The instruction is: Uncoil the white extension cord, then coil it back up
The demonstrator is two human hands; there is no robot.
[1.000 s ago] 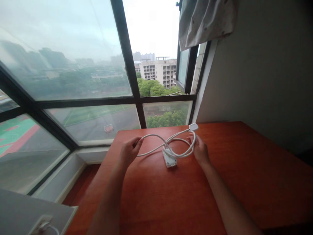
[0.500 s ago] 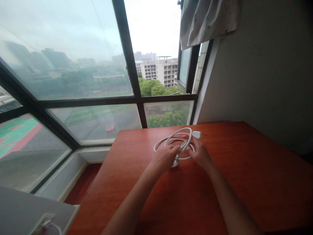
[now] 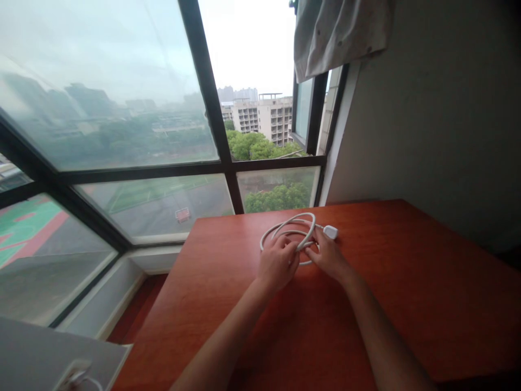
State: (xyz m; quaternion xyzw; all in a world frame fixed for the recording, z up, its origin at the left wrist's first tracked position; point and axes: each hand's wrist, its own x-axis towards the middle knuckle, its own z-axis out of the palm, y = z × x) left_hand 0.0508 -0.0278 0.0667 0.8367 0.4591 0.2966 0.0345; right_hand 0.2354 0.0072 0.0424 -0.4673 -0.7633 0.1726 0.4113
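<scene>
A white power cord (image 3: 285, 227) lies coiled in loops on the reddish wooden table (image 3: 407, 293), its white plug (image 3: 330, 232) at the right end of the coil. My left hand (image 3: 277, 265) is closed over the near side of the coil, gripping the bundled strands. My right hand (image 3: 329, 259) pinches the same loops from the right, just below the plug. The cord's white socket block is hidden under my hands.
A large dark-framed window (image 3: 211, 119) rises beyond the table's far edge, and a grey wall (image 3: 439, 119) runs along the right. A curtain (image 3: 342, 32) hangs at top right. A grey surface with a small white device (image 3: 73, 374) sits at bottom left.
My left hand swept right from the table's left part, folding the long loose loop into a tight coil. Both hands now meet on the bundle, and the socket block has gone under them.
</scene>
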